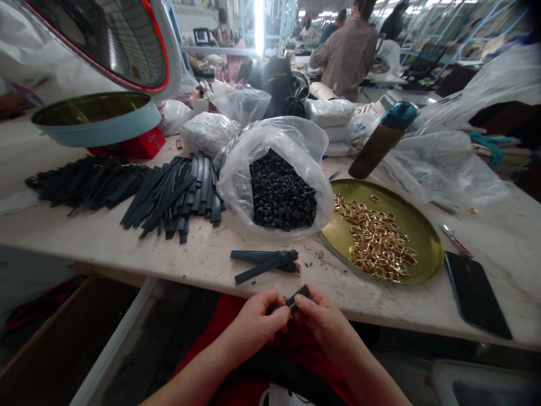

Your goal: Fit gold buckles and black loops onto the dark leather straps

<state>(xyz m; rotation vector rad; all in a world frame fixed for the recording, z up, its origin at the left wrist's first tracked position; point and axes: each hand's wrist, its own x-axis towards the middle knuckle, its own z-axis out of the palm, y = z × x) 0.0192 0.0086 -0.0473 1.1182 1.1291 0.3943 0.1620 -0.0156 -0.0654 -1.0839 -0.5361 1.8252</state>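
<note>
Close to the table's front edge, my left hand (267, 313) and my right hand (313, 311) meet, both with closed fingers. Between them is a dark strap (298, 299), pinched from either side. A hint of gold shows by the left fingertips, too small to make out. Just beyond my hands lie several dark straps with buckles (264, 264) in a small stack. Behind that stack, a clear plastic bag (234, 200) stands open, full of small black loops (283, 194). Gold buckles (378, 239) are heaped on a round gold tray (426, 248) to the right.
Piles of dark strips (177, 194) lie at left, before a pale blue round pan (105, 127) on a red base. A bottle (382, 141) leans behind the tray. A phone (475, 296) lies at the right edge. Another person (349, 51) stands farther back.
</note>
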